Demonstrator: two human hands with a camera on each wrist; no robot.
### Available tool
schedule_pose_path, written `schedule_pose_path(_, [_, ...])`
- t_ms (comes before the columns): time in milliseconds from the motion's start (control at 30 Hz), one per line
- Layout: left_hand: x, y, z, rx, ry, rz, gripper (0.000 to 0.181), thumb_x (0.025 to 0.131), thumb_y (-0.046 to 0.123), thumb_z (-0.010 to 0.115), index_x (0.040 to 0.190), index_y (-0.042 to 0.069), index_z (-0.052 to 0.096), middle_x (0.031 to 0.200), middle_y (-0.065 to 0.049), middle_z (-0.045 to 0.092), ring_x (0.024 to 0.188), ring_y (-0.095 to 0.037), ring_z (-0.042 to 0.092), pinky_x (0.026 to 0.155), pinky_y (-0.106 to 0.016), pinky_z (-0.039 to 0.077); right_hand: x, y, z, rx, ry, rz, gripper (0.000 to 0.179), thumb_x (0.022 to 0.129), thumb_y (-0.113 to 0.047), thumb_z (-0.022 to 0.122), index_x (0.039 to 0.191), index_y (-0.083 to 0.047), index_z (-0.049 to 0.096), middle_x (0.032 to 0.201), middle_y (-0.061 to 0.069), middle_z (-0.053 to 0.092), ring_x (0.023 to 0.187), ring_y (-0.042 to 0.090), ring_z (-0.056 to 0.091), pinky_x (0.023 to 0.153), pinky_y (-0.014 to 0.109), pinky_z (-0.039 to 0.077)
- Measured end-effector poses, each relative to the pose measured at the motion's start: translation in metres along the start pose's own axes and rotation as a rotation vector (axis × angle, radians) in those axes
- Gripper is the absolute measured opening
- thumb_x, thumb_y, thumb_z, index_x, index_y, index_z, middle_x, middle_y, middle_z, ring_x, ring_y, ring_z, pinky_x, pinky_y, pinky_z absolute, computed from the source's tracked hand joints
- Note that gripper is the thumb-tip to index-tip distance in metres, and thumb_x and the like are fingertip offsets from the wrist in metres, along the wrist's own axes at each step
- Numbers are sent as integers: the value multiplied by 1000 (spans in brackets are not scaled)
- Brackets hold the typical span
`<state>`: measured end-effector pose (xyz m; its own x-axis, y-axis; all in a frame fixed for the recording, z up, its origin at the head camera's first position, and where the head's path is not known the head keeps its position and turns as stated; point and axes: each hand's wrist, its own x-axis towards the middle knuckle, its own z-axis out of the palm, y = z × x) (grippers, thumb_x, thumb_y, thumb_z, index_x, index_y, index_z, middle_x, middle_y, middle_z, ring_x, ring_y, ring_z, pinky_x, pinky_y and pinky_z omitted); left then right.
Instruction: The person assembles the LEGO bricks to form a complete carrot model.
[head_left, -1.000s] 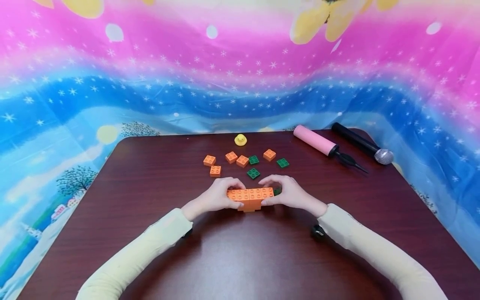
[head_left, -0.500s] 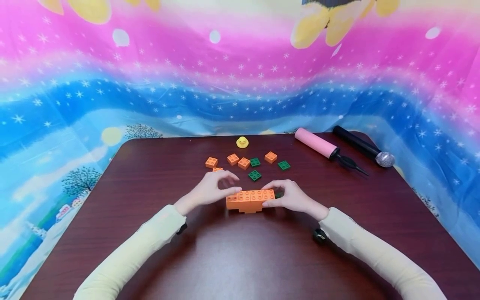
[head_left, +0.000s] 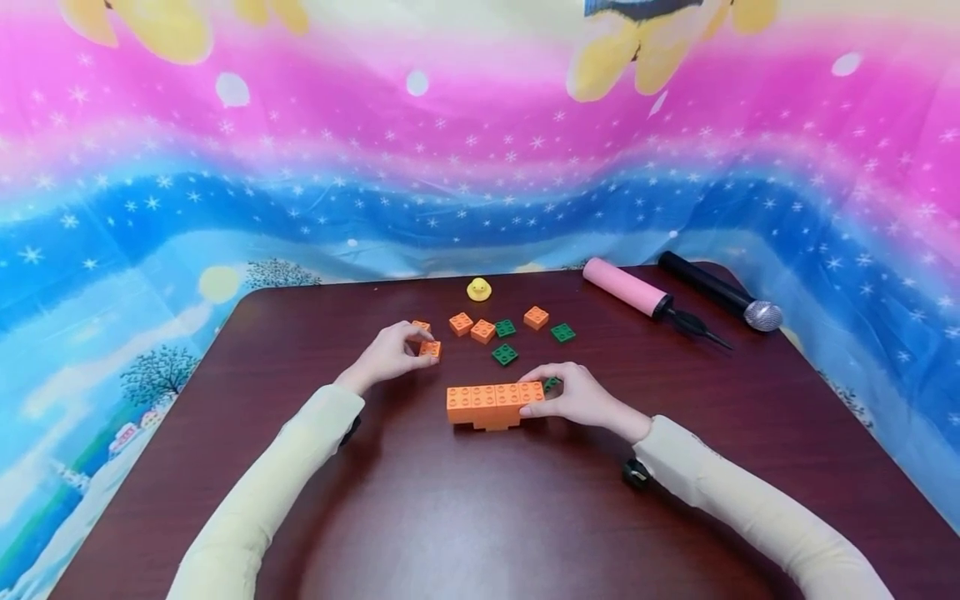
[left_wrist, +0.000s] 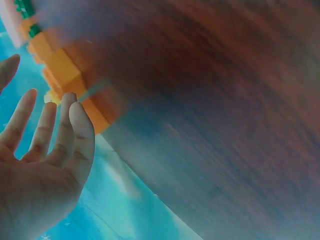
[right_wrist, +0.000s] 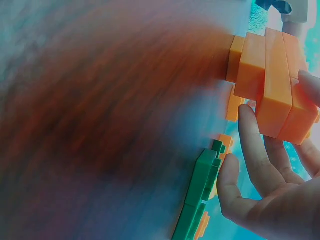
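Evidently part-built, the orange stack [head_left: 486, 407] lies nearer than the yellow duck [head_left: 479, 290], pinched by the right hand [head_left: 577, 397]. Left of the duck, the left hand [head_left: 384, 358] brackets a loose block [head_left: 430, 347], grip unclear; other bricks [head_left: 483, 332] before the duck look unjoined.

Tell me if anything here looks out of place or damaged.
Nothing looks spilled or damaged. The pink pump and black microphone at the far right look a little odd; they seem unrelated to the orange brick build, as does the yellow duck at the back.
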<state>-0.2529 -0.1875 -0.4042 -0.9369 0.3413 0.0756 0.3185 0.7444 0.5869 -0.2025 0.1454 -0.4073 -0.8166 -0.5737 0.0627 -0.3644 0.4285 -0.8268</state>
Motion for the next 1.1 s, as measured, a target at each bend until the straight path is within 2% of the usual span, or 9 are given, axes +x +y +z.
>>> schedule_pose_path(133, [7, -8, 2, 26, -45, -5, 43, 81, 21, 76, 119, 5, 63, 120, -16, 61, 73, -16, 60, 74, -33, 52, 0, 0, 0, 6, -2, 12, 39, 77, -31, 80, 112, -16, 69, 110, 4, 68, 86, 23, 64, 73, 28, 54])
schedule_pose_path(267, [11, -13, 4, 37, -61, -5, 45, 81, 15, 76, 122, 3, 61, 121, -18, 62, 71, -15, 60, 72, -31, 52, -1, 1, 1, 7, -6, 11, 39, 78, -31, 80, 112, -16, 69, 110, 4, 68, 89, 23, 63, 74, 28, 54])
schedule_pose_path(467, [14, -12, 9, 24, -27, -18, 45, 80, 14, 77, 120, 3, 59, 110, -19, 65, 74, -17, 63, 71, -32, 53, 0, 2, -1, 15, -10, 11, 40, 78, -31, 79, 113, -16, 69, 111, 4, 68, 86, 22, 66, 74, 29, 54])
schedule_pose_path(567, [15, -10, 12, 3, 10, -58, 48, 78, 20, 79, 117, 3, 56, 108, -19, 65, 79, -20, 64, 75, -35, 54, 0, 2, -1, 13, -11, 12, 40, 78, -31, 80, 113, -16, 69, 112, 4, 68, 86, 21, 66, 75, 28, 54])
schedule_pose_path(667, [17, -7, 15, -10, 47, -107, 53, 77, 28, 80, 116, 4, 52, 110, -18, 65, 93, -26, 64, 85, -40, 52, 1, 2, -1, 16, -12, 9, 40, 78, -31, 80, 113, -15, 69, 113, 5, 67, 86, 21, 67, 75, 27, 55])
schedule_pose_path(767, [20, -3, 19, -7, 62, -155, 61, 76, 35, 80, 118, 4, 49, 111, -18, 64, 102, -29, 62, 91, -43, 49, 0, 1, 0, 18, -10, 9, 40, 78, -30, 80, 113, -15, 69, 112, 5, 68, 84, 20, 68, 75, 26, 54])
schedule_pose_path(867, [23, 1, 21, -4, 61, -194, 64, 76, 37, 79, 120, 2, 48, 112, -18, 63, 101, -30, 61, 92, -45, 48, -1, 0, 0, 18, -11, 0, 39, 78, -28, 79, 113, -13, 69, 112, 7, 68, 83, 19, 68, 74, 25, 54])
schedule_pose_path(1100, [28, 3, 23, 34, 59, -215, 53, 78, 27, 79, 113, 0, 51, 107, -19, 66, 97, -29, 63, 89, -42, 50, 0, -1, 0, 8, 0, -22, 38, 78, -26, 79, 112, -13, 70, 109, 6, 69, 85, 20, 66, 72, 25, 54])
